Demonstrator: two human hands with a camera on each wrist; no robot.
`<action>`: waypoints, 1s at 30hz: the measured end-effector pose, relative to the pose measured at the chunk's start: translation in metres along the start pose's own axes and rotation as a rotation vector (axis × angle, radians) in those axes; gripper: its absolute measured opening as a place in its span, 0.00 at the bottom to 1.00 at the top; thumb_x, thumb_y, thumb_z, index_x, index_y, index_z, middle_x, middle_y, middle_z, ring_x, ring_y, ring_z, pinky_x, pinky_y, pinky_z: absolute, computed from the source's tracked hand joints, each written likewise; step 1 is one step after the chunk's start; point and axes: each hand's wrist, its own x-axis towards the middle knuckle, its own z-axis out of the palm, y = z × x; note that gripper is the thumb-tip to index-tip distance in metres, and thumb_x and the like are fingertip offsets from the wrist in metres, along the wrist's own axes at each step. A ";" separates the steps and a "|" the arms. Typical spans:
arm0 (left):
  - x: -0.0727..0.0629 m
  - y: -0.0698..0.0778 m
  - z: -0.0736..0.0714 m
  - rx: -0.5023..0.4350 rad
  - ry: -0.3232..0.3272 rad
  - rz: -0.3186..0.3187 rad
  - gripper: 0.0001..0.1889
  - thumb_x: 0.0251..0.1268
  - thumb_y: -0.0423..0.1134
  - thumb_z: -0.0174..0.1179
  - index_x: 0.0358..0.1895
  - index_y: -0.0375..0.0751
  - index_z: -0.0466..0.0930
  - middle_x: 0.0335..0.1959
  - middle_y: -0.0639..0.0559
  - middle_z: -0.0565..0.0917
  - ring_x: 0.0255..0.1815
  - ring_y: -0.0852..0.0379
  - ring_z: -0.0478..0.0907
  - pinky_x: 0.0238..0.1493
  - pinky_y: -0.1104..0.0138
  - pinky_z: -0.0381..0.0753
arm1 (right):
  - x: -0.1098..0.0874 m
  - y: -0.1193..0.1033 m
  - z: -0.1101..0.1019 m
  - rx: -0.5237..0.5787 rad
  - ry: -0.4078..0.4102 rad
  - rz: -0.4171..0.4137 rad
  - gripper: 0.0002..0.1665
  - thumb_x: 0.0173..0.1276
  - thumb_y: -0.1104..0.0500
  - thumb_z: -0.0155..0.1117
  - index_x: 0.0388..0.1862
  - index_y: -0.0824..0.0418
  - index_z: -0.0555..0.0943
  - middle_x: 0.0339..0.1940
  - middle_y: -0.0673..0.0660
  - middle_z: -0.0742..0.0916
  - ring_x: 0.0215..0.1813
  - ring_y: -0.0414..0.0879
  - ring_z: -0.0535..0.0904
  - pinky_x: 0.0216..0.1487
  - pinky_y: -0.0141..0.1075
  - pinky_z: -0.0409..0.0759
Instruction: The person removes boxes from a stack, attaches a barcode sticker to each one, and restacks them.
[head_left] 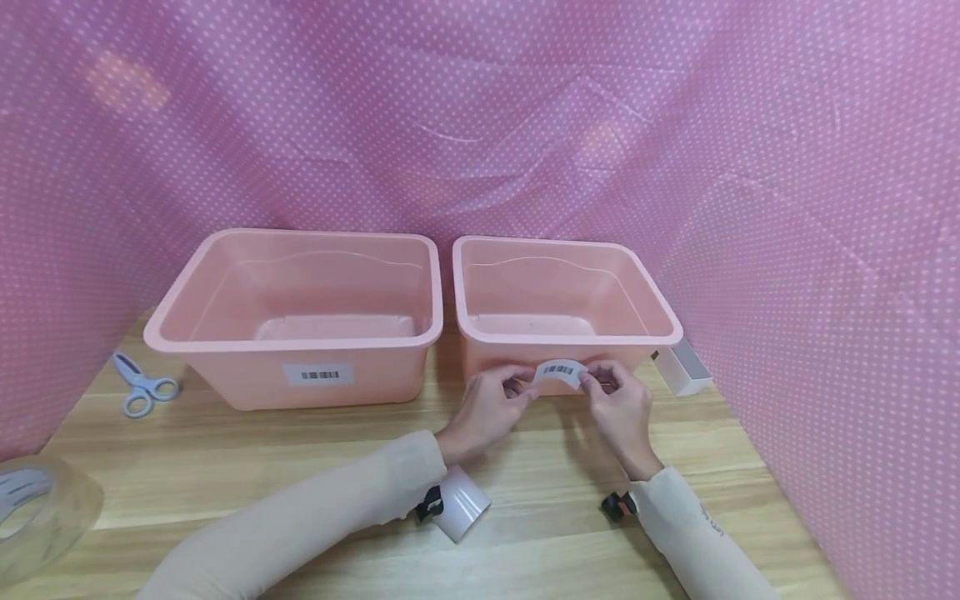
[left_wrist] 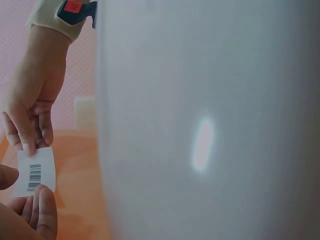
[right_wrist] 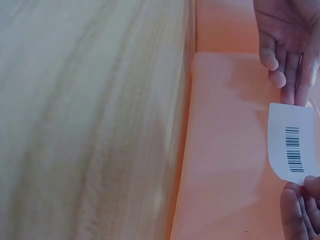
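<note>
Pinched between both hands is a white barcode label (head_left: 557, 373), bowed upward in the middle. My left hand (head_left: 486, 410) grips its left end with thumb and fingers, and my right hand (head_left: 624, 407) pinches the right end. Directly behind the label stands the front wall of the right pink bin (head_left: 564, 339). In the right wrist view the label (right_wrist: 292, 145) overlaps that wall, its barcode facing outward. The left wrist view shows both hands at the label's edges (left_wrist: 45, 165), though a pale glossy surface (left_wrist: 210, 75) blocks most of that picture.
A larger pink bin (head_left: 292, 343) on the left bears a barcode label (head_left: 320, 375). Blue-handled scissors (head_left: 141, 385) and a roll of clear tape (head_left: 71, 517) lie farther left. A glossy grey square (head_left: 463, 507) shows near the left wrist; a white box (head_left: 682, 371) stands right.
</note>
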 end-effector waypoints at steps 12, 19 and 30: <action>0.000 -0.001 0.002 0.008 -0.021 -0.015 0.19 0.66 0.38 0.68 0.60 0.42 0.83 0.49 0.44 0.88 0.42 0.59 0.85 0.42 0.70 0.85 | 0.002 0.001 0.002 -0.010 0.015 -0.008 0.03 0.63 0.68 0.71 0.35 0.66 0.85 0.31 0.62 0.91 0.28 0.31 0.82 0.31 0.21 0.83; -0.002 0.000 0.001 0.008 -0.002 -0.031 0.20 0.66 0.38 0.68 0.61 0.43 0.82 0.41 0.52 0.90 0.41 0.60 0.86 0.43 0.69 0.86 | 0.002 0.002 0.002 0.037 0.016 -0.006 0.03 0.64 0.70 0.70 0.36 0.68 0.85 0.32 0.64 0.91 0.29 0.33 0.85 0.32 0.22 0.84; -0.005 0.000 -0.002 -0.002 0.005 -0.023 0.20 0.67 0.37 0.67 0.61 0.41 0.82 0.44 0.49 0.90 0.44 0.58 0.87 0.48 0.70 0.87 | 0.006 0.005 -0.001 0.087 0.038 0.035 0.04 0.65 0.69 0.69 0.39 0.68 0.86 0.36 0.66 0.91 0.31 0.43 0.89 0.32 0.32 0.88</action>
